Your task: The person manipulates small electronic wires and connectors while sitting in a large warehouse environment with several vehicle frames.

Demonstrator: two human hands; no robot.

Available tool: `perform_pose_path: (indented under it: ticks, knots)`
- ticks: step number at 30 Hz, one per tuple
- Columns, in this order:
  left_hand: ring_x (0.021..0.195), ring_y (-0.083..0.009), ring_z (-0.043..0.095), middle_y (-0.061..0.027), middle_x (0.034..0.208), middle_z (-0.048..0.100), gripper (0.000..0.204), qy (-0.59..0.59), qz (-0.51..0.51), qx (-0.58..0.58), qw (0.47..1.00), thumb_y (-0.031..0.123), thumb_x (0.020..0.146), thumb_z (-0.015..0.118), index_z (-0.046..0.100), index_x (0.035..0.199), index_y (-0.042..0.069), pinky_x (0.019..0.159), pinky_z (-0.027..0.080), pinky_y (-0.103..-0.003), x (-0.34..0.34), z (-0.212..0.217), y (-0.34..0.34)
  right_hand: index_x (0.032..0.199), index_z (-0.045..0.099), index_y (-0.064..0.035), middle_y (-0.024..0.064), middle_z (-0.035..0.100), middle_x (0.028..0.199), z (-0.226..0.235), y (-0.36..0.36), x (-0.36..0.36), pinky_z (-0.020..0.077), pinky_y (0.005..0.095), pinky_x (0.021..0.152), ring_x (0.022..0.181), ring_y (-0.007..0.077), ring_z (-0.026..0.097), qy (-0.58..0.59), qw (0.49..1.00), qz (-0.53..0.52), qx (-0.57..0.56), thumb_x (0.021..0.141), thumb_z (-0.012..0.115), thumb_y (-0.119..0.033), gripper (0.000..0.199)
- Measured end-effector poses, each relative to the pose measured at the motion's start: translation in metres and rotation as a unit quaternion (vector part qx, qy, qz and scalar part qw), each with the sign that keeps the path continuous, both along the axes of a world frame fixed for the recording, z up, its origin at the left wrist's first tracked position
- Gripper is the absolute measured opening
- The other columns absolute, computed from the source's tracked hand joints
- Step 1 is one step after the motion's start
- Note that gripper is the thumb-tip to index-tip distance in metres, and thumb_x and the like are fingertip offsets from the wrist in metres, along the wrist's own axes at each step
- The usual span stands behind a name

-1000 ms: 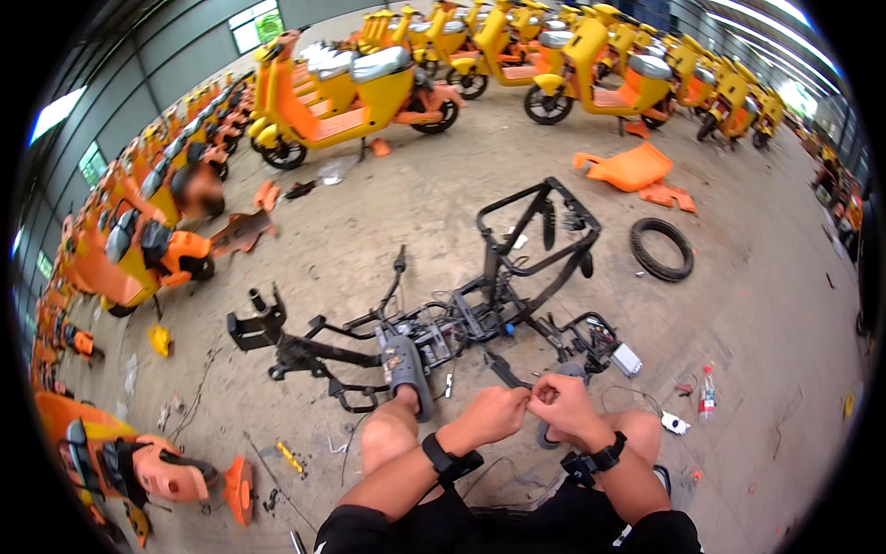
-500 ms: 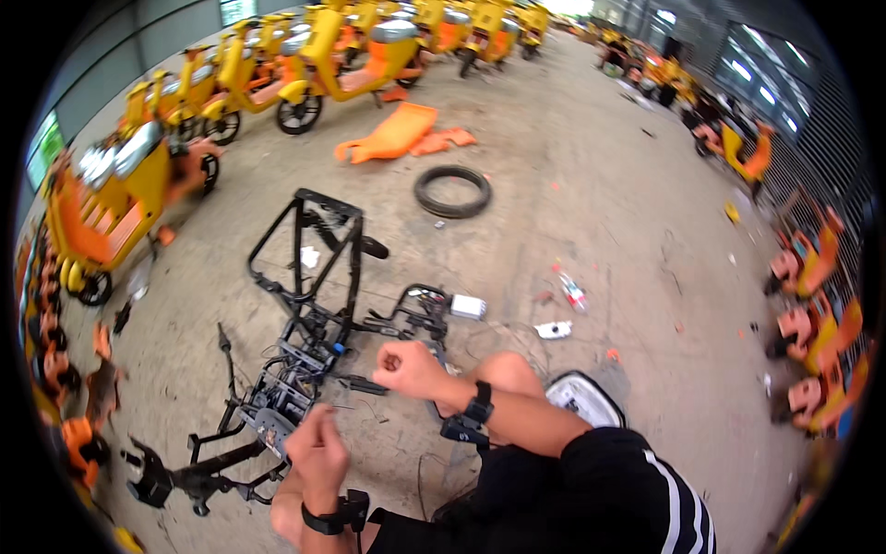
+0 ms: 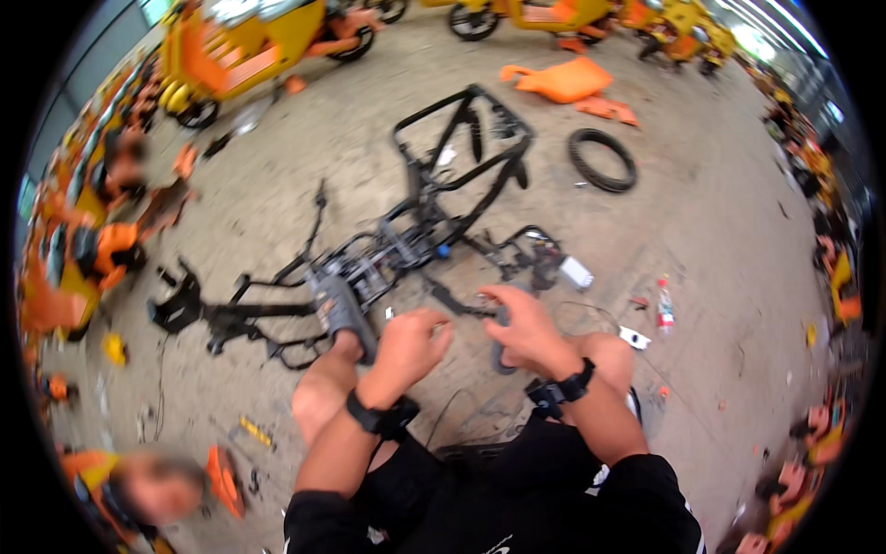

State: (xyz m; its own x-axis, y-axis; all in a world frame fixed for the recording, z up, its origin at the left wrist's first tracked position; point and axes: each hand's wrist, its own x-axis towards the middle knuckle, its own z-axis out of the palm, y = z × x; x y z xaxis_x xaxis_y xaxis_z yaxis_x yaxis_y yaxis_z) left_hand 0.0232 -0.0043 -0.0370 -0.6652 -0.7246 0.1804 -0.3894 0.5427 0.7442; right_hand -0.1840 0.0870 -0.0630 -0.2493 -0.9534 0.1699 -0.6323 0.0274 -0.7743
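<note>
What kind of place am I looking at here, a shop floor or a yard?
Most likely a large indoor workshop or depot where scooters are taken apart: a stripped black frame lies on bare concrete, rows of yellow-orange scooters line the edges, and a loose tyre lies nearby.

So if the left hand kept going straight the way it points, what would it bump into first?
Probably the black scooter frame lying on the floor: the left hand points up and away toward its middle bars. Depth is hard to judge, so it might pass above them.
</note>
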Motion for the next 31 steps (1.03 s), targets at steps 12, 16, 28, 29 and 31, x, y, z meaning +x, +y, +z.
perform_pose_path:
  ticks: [12, 16, 28, 29, 31]
  knots:
    - [0.046, -0.0263, 0.051, -0.0125, 0.053, 0.050, 0.012, 0.007, 0.038, 0.041, 0.998, 0.013, 0.084, 0.070, 0.074, 0.093, 0.006, 0.048, 0.040, -0.038, -0.016, 0.012, 0.012, 0.099, 0.073, -0.0021, 0.0142, 0.072, 0.089, 0.010, -0.004, 0.016, 0.0542, 0.0391, 0.073, 0.080, 0.0285, 0.069, -0.053, 0.992, 0.101, -0.056, 0.086, 0.069, -0.014, 0.018]
    - [0.048, -0.0090, 0.034, -0.0033, 0.053, 0.040, 0.011, 0.025, 0.022, 0.041, 0.999, 0.009, 0.086, 0.069, 0.073, 0.092, 0.000, 0.046, 0.030, -0.029, -0.016, 0.010, 0.012, 0.092, 0.072, -0.0023, 0.0126, 0.072, 0.084, 0.010, -0.001, 0.013, 0.0536, 0.0392, 0.076, 0.080, 0.0290, 0.069, -0.048, 0.991, 0.109, -0.056, 0.085, 0.067, -0.014, 0.015]
    - [0.049, -0.0032, 0.040, 0.0041, 0.060, 0.053, 0.015, 0.148, 0.080, 0.236, 0.957, 0.011, 0.093, 0.068, 0.072, 0.096, -0.003, 0.045, 0.028, -0.023, 0.036, 0.049, -0.045, 0.135, 0.054, 0.0003, 0.0164, 0.069, 0.118, 0.096, 0.074, -0.109, 0.0587, 0.0360, 0.081, 0.091, 0.0257, 0.072, -0.465, 0.882, -0.057, 0.044, 0.100, 0.056, -0.017, 0.040]
    - [0.052, -0.0027, 0.043, 0.0036, 0.060, 0.054, 0.014, 0.105, 0.039, 0.192, 0.975, 0.009, 0.090, 0.069, 0.073, 0.093, -0.004, 0.046, 0.029, -0.024, 0.033, 0.056, -0.048, 0.133, 0.057, -0.0009, 0.0150, 0.070, 0.117, 0.095, 0.091, -0.128, 0.0564, 0.0379, 0.085, 0.098, 0.0260, 0.070, -0.306, 0.947, -0.069, 0.075, 0.099, 0.057, -0.020, 0.038]
    - [0.052, -0.0118, 0.051, -0.0051, 0.058, 0.057, 0.015, -0.053, 0.016, 0.053, 0.997, 0.011, 0.086, 0.071, 0.073, 0.090, -0.003, 0.050, 0.038, -0.030, 0.021, 0.068, -0.049, 0.130, 0.061, -0.0021, 0.0136, 0.070, 0.117, 0.090, 0.122, -0.156, 0.0541, 0.0397, 0.090, 0.105, 0.0263, 0.068, -0.125, 0.981, -0.100, 0.107, 0.099, 0.058, -0.023, 0.038]
